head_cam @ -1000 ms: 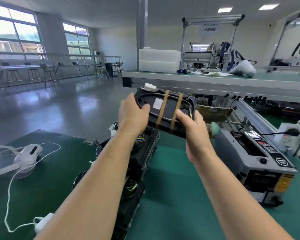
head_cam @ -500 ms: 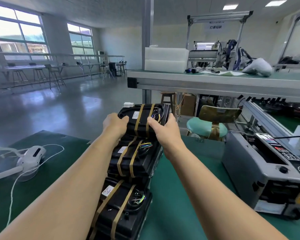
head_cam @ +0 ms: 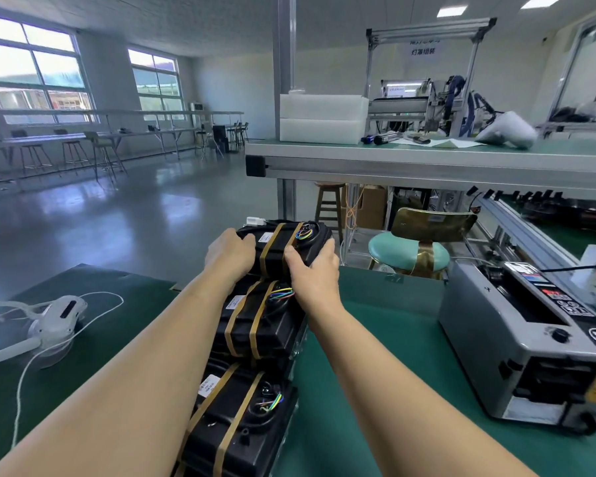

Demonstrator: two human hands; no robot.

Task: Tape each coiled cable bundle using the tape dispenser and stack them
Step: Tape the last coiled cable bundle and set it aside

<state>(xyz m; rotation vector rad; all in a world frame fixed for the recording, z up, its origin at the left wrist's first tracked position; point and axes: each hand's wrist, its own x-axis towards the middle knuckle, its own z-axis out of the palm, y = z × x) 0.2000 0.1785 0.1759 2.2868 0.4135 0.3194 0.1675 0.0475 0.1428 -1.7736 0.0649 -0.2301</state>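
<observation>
I'm settling the taped cable bundle (head_cam: 283, 241), down from mid-air, onto the centre-frame stack (head_cam: 258, 325), left hand (head_cam: 229, 251) and right hand (head_cam: 315, 266) grips clasping its ends.

both hands (head_cam: 233, 251) gripping taped cable bundle (head_cam: 283, 246), tape dispenser (head_cam: 530, 342) right

This location is presenting as a factory assembly workshop: a green-matted workbench (head_cam: 393, 335) is carrying an automatic tape dispenser (head_cam: 530, 342) at near right, an aluminium-framed machine (head_cam: 427, 108) is standing on the far bench (head_cam: 427, 166), and stools (head_cam: 35, 156) are lining long tables (head_cam: 135, 134) beneath far-left windows (head_cam: 31, 70).
</observation>
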